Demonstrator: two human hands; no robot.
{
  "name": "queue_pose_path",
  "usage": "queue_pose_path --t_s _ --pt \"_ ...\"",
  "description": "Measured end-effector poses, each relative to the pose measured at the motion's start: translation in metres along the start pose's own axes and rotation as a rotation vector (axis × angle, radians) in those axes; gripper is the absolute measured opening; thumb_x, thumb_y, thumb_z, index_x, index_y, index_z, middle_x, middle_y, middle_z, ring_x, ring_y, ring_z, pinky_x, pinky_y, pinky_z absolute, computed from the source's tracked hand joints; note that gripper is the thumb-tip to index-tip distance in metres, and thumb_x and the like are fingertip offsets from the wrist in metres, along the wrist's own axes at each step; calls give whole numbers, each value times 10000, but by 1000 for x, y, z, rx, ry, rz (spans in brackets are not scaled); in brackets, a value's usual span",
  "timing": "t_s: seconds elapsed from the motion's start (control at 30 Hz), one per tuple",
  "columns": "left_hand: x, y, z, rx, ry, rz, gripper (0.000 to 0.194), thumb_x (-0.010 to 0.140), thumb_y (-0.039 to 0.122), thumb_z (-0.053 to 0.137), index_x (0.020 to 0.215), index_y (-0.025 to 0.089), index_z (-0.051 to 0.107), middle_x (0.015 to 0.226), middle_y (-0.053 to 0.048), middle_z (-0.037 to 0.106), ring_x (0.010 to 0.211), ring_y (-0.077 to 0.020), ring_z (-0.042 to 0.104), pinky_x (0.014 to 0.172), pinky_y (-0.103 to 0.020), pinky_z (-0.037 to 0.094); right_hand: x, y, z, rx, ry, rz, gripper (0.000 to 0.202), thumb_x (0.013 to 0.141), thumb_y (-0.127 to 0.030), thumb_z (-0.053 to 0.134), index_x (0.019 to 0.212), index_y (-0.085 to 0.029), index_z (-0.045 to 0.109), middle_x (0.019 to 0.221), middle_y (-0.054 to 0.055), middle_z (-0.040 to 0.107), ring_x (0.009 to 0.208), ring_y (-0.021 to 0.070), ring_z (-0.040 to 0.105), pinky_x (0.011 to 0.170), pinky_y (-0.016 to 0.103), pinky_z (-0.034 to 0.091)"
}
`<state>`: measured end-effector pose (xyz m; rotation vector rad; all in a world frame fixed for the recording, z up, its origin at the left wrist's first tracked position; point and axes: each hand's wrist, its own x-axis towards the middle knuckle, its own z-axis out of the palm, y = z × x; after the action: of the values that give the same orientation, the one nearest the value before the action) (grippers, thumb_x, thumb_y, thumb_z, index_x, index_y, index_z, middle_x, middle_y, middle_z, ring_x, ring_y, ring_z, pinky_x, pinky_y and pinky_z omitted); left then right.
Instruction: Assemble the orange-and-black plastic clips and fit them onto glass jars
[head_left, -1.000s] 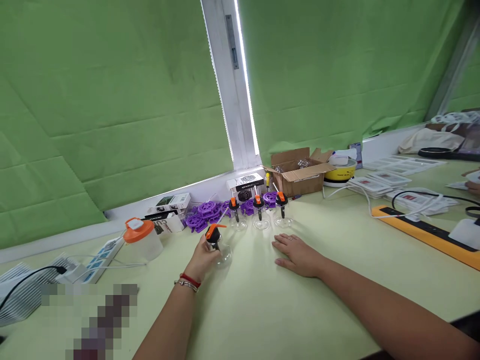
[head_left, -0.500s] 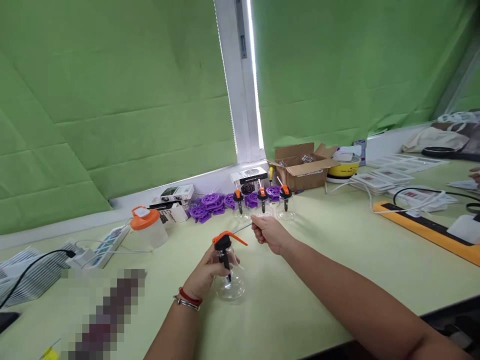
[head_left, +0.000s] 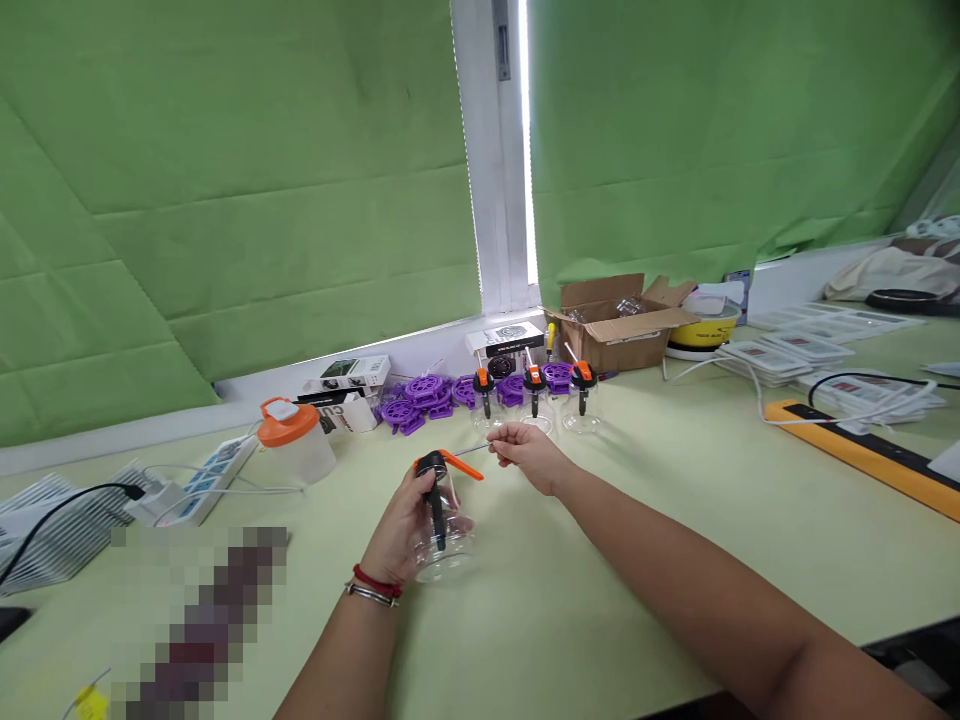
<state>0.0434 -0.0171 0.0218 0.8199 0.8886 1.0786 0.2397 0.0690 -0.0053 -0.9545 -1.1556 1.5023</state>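
A clear bottle (head_left: 454,548) with a black top and an orange lever (head_left: 463,465) stands near the middle of the table. My left hand (head_left: 401,525) is wrapped round its upper left side, thumb near the black top. My right hand (head_left: 529,455) pinches the far end of a thin metal rod (head_left: 474,449), whose other end reaches the bottle's top. Behind my right hand stand three similar clear bottles with black and orange tops: a left one (head_left: 484,385), a middle one (head_left: 535,385) and a right one (head_left: 583,382).
Purple parts (head_left: 424,390), small boxes (head_left: 349,390) and an open cardboard box (head_left: 626,330) line the back. An orange-lidded jug (head_left: 300,445) and a white power strip (head_left: 214,480) stand left. An orange power strip (head_left: 862,450) lies right.
The bottle in my left hand has shifted slightly left and up in view, and my left thumb is now higher. My right hand has moved a little left with the rod.
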Motion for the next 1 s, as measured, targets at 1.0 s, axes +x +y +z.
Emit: queue_pose_path --t_s 1.0 --pt "17 -6 -12 -121 101 -152 224 778 383 610 836 176 549 678 -35 637 575 -223 664 577 -360 527 25 25 -2 -26 26 83 200 699 -254 710 729 -159 536 585 -30 558 486 72 509 485 214 447"
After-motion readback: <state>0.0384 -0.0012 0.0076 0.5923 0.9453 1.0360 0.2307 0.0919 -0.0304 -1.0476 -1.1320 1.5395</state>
